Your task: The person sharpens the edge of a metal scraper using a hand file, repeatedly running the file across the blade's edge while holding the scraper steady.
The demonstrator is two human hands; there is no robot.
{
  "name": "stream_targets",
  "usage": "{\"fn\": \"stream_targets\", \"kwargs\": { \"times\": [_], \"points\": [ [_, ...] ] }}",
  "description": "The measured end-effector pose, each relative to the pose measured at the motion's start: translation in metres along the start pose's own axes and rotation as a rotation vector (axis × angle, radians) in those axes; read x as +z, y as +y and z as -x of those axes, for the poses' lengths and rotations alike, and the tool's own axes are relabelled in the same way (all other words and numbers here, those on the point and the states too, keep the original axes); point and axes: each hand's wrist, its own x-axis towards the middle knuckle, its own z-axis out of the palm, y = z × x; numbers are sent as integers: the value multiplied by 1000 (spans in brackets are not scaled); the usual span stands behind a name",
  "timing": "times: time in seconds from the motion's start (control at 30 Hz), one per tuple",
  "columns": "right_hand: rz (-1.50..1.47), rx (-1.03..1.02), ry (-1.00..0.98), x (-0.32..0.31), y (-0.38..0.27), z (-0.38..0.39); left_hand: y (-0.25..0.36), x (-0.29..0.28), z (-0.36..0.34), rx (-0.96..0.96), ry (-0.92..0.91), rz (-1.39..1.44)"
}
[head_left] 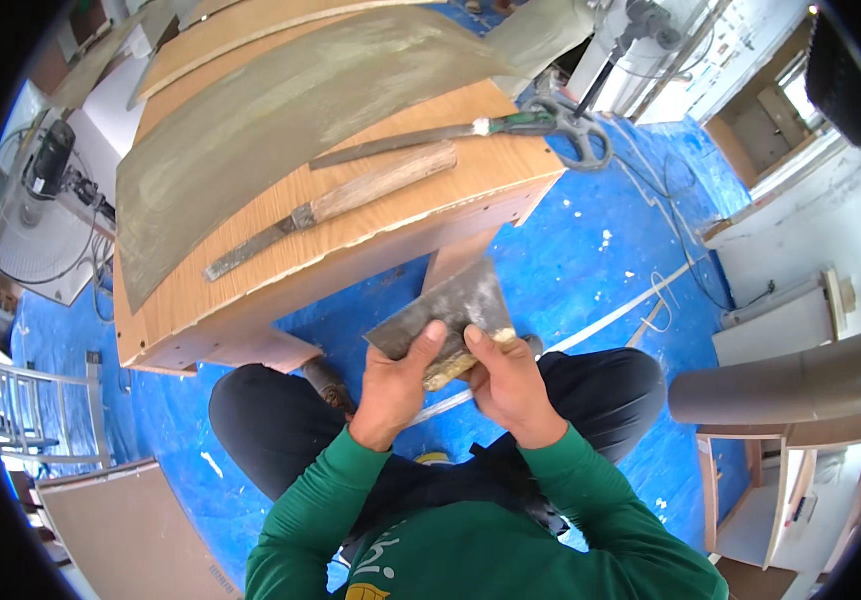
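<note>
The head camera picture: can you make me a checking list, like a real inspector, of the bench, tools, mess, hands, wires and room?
Surface: wooden bench, front edge looks chipped.
Held things: gray blade, with a crusty, pale lower edge.
Clutter: wooden-handled knife, big shears and a curved gray sheet, all lying on the bench.
Hands: left hand and right hand both grip the gray blade, thumbs on top; other fingers mostly hidden.
Cables: dark cable on the floor at right.
Surroundings: blue floor sheet with pale specks; thick gray pipe at right.
</note>
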Motion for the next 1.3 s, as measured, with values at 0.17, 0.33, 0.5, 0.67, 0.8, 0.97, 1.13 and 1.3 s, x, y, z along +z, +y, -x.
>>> {"fn": "stream_targets", "kwargs": {
  "times": [0.17,0.33,0.5,0.67,0.8,0.97,1.13,1.3],
  "points": [
    [1181,-803,314,-12,-110,-50,41,1,-25,9,-122,96],
    [1704,-1339,-229,38,-186,-165,57,31,-42,-112,-240,149],
    [1911,-886,-430,39,-205,-200,53,49,-61,-81,-293,122],
    [1955,-1086,-298,14,-202,-179,44,51,-81,-47,-299,73],
    [1768,-1007,-48,-39,-235,-144,41,55,-81,-54,-301,56],
    [1518,-1103,199,-80,-202,-69,33,55,-97,-35,-243,41],
    [1398,-831,239,-74,-82,0,30,64,-108,-46,-200,0],
    [1366,-725,313,-65,-32,17,25,64,-112,14,-207,16]
  ]
}}
